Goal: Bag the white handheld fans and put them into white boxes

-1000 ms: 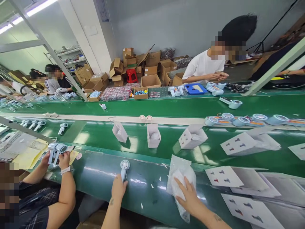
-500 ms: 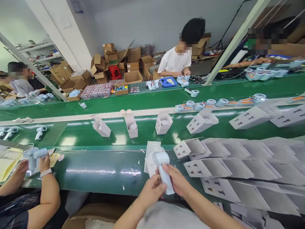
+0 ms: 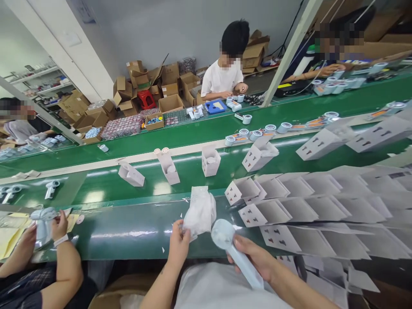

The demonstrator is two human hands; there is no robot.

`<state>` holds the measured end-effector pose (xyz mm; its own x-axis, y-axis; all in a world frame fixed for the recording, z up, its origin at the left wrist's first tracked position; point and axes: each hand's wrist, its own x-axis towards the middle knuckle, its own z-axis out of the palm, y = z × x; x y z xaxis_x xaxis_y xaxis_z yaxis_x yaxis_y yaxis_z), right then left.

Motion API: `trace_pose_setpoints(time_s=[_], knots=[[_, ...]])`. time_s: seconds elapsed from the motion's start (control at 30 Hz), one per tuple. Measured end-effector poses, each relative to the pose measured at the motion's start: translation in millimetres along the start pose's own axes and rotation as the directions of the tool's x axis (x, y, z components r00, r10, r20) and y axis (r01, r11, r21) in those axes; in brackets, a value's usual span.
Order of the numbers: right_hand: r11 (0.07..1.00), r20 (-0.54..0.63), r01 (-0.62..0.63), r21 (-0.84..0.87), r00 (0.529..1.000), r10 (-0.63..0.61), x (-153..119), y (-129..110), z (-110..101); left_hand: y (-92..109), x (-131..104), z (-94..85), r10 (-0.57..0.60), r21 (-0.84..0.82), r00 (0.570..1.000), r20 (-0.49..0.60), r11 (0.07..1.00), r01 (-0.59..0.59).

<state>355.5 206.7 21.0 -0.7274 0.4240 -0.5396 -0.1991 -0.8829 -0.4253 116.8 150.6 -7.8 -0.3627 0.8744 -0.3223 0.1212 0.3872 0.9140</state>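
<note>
My right hand grips a pale blue handheld fan by its handle, head pointing up and to the left, low over the near edge of the green bench. My left hand pinches the lower corner of a clear plastic bag and lifts it off the bench just left of the fan head. The two hands are close together, fan and bag nearly touching.
Several flat white printed cartons overlap on the right. Open white boxes stand on the green conveyor. A person's hands at left hold another fan. Across the belt sits a person in white, with cardboard boxes behind.
My left hand let go of the fan handle and picked up the plastic bag from the bench. My right hand kept the fan and tilted it lower and to the right. The view shifted right.
</note>
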Motion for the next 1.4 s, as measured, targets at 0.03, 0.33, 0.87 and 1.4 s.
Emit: trace_pose_setpoints(time_s=[0.03, 0.33, 0.87, 1.4], knots=[[1.000, 0.090, -0.017, -0.025, 0.996, 0.019, 3, -1, 5, 9, -5, -4.3, 0.006, -0.085, 1.000, 0.013, 0.996, -0.005], [0.977, 0.229, 0.009, -0.212, 0.973, 0.040, 40, -8, 60, 44, -40, -15.3, 0.047, -0.151, 0.985, -0.166, 0.986, -0.073], [0.849, 0.071, 0.008, -0.528, 0.997, 0.035, 46, 5, 95, 39, -65, -58.0, 0.773, 0.541, 0.634, 0.032, 0.520, -0.661], [0.893, -0.191, -0.193, -0.406, 0.974, 0.123, 61, 41, 105, -5, -71, -48.2, 0.644, 0.753, 0.757, -0.113, 0.552, -0.358]])
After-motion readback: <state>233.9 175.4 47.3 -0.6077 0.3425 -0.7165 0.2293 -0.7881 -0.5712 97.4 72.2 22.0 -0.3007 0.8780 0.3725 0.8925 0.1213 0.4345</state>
